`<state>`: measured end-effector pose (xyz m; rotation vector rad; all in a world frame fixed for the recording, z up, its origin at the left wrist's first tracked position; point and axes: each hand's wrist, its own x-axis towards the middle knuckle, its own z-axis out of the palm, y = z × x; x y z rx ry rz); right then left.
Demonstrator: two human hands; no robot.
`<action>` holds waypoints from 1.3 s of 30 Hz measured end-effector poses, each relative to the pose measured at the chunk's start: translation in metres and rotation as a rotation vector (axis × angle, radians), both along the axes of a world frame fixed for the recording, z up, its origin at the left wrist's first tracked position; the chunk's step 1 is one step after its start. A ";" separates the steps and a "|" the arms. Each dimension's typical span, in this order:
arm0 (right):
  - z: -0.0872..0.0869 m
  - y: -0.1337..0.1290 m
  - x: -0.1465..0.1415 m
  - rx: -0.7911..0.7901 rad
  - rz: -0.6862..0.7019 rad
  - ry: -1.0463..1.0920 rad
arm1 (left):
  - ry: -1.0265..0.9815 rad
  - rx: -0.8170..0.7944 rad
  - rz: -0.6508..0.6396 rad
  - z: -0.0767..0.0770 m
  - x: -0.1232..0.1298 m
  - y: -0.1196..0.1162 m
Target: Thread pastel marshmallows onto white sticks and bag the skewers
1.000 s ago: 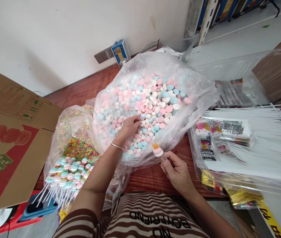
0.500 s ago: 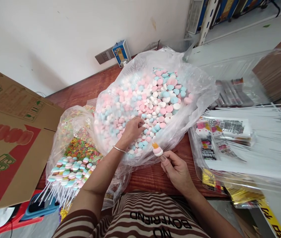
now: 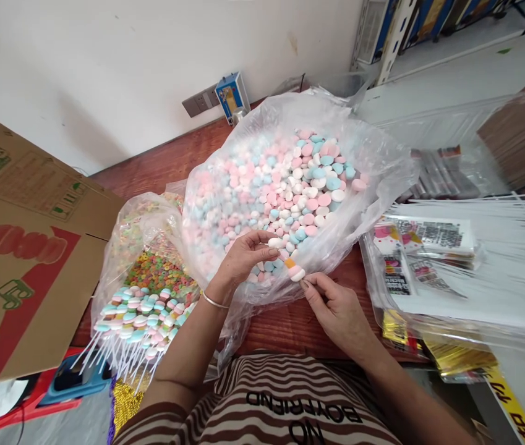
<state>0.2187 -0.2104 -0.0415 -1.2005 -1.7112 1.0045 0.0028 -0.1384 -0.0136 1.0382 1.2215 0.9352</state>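
From where I stand: the left hand point(image 3: 242, 258) pinches a white candy point(image 3: 273, 243) between thumb and fingers, over the near edge of a large clear bag point(image 3: 380, 164). The right hand point(image 3: 340, 315) grips a small candy stack point(image 3: 296, 272), white and pink with an orange piece at its far end; any stick in it is hidden from me. Hands near each other, not touching; the stack sits between them, tilted toward the left hand.

Bag lies open on a red-brown table point(image 3: 274, 334), full of pink, white and blue candies point(image 3: 311, 203). To its left, candy-topped sticks point(image 3: 144, 315) lie beside colourful ring candies point(image 3: 157, 273); a cardboard box point(image 3: 39, 204) stands beyond. Right side: loose white sticks point(image 3: 489, 259).
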 end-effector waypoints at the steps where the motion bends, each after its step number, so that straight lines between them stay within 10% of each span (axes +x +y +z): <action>1: 0.001 -0.001 -0.001 0.001 0.007 -0.004 | 0.002 0.002 0.007 0.000 -0.001 -0.001; 22: 0.009 -0.016 -0.032 -0.055 -0.045 0.009 | 0.352 0.387 0.108 -0.003 0.008 -0.047; 39: -0.012 -0.048 -0.120 0.009 0.366 0.046 | 0.703 0.398 0.406 -0.020 -0.084 -0.182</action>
